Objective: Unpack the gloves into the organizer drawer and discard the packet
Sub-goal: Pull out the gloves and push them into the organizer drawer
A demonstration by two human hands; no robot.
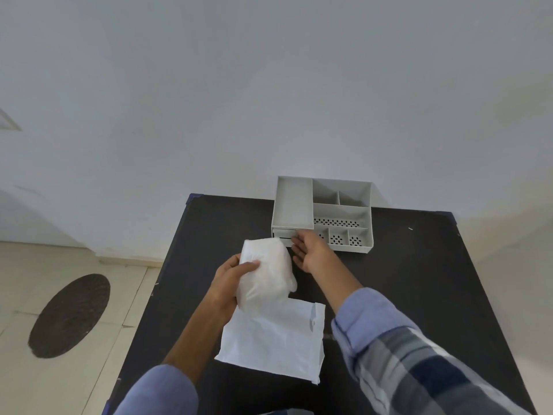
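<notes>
My left hand (229, 278) grips a thick folded wad of translucent white gloves (266, 277), held above the table just in front of the organizer. The grey organizer (341, 211) stands at the table's far edge, with several open compartments on top and a low drawer (282, 234) in its front left. My right hand (311, 250) reaches to that drawer's front with fingers spread, touching or nearly touching it; nothing is in it. The flat white packet (275, 339) lies on the table below the gloves, near me.
The black table (419, 280) stands against a white wall. At the left the table edge drops to a tiled floor with a dark round cover (70, 316).
</notes>
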